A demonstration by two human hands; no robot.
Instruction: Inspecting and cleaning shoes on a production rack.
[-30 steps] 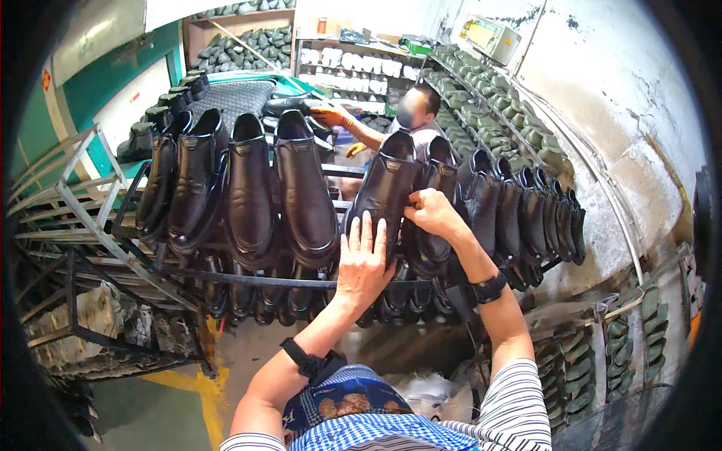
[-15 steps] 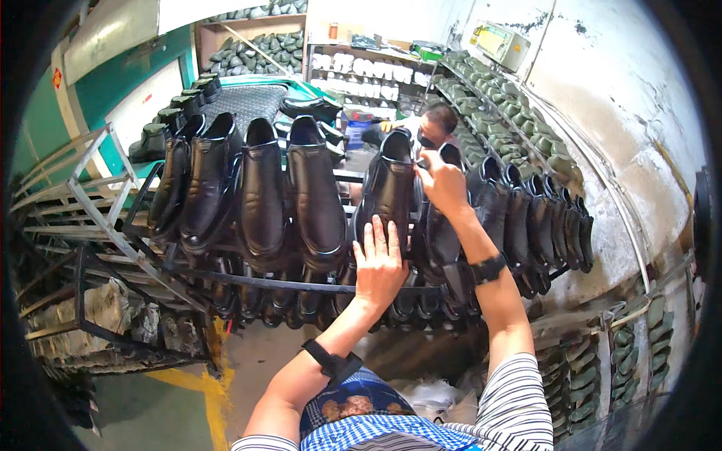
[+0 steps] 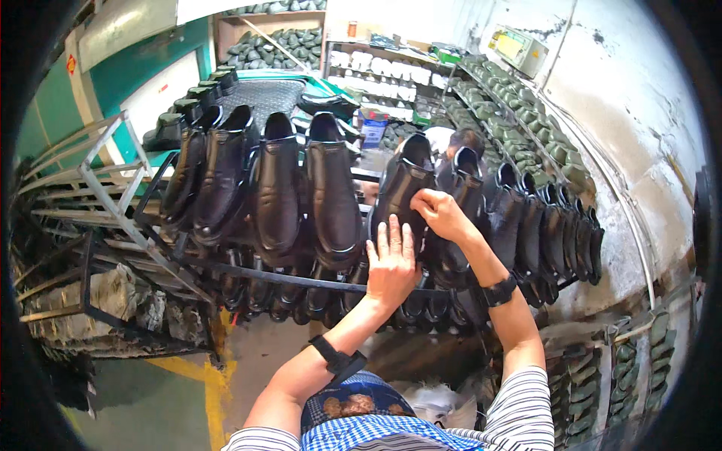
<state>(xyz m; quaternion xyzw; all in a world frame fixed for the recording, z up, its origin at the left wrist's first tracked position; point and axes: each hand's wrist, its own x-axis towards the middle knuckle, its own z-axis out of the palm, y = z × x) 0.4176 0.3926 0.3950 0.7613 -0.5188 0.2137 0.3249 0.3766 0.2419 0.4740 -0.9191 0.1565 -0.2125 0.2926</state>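
A black leather slip-on shoe (image 3: 400, 191) stands toe toward me in the upper row of the rack. My left hand (image 3: 392, 263) lies across its toe with the fingers stretched out, pressing on the leather. At the right side of the same shoe, below its opening, my right hand (image 3: 445, 216) is closed in a pinch. Whatever those fingers hold, if anything, is too small or hidden to make out. Just right of it stands another black shoe (image 3: 460, 188), partly covered by my right hand. To the left is a black shoe (image 3: 332, 192) of the same kind.
A dark metal rail (image 3: 301, 281) runs along the rack's front, with more black shoes below. At the left stands a grey metal frame (image 3: 113, 177). Behind the rack a person (image 3: 465, 140) bends low. Shelves of green shoe lasts (image 3: 519, 124) line the right wall.
My right hand has come down from beside the shoe's opening to its side. My left hand stays on the toe. The person behind has bent lower, and the view has shifted slightly.
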